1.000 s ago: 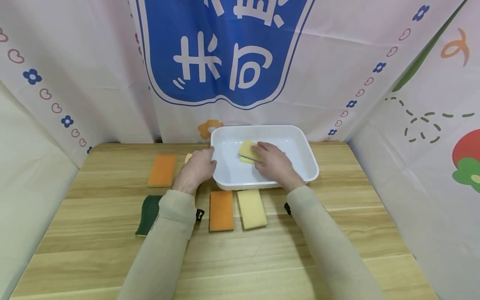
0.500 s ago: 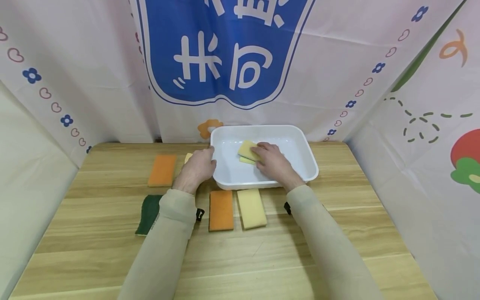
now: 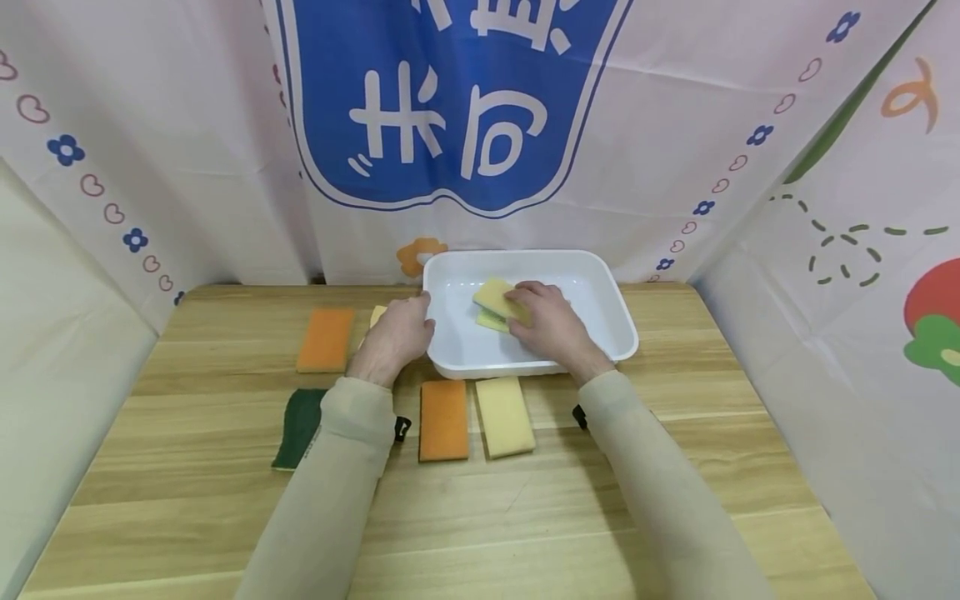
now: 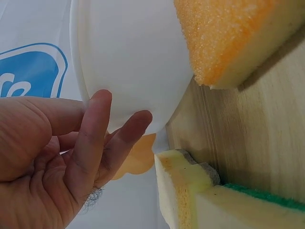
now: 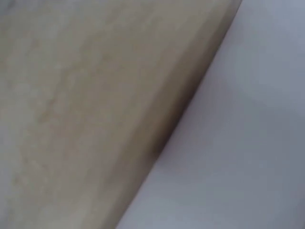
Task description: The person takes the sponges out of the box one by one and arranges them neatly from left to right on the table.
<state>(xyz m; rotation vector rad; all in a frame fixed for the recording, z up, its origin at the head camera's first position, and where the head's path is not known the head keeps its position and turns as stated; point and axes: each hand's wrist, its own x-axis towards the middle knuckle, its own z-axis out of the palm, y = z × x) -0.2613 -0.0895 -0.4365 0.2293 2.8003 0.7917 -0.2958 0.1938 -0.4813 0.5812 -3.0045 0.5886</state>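
A white plastic tray [image 3: 525, 367] stands at the back of the wooden table. My left hand [image 3: 397, 335] grips its left rim, and in the left wrist view two fingertips [image 4: 138, 121] press against the outer wall. Inside the tray, my right hand [image 3: 551, 325] holds a yellow sponge [image 3: 492, 295] by its right end. This sponge lies tilted over another yellow sponge [image 3: 491, 322], whose right part is hidden. The right wrist view is blurred, with only a pale wall [image 5: 238, 143] and a tan surface in it.
In front of the tray lie an orange sponge [image 3: 444, 421] and a pale yellow one [image 3: 506, 417]. Left of it are another orange sponge [image 3: 326, 341], a dark green scouring pad [image 3: 300, 425] partly under my left sleeve, and a yellow sponge [image 3: 377, 314] mostly hidden. A printed curtain hangs behind.
The sponge in my right hand has shifted slightly left and tilted up, showing more of the lower sponge. My left hand stays at the tray's rim.
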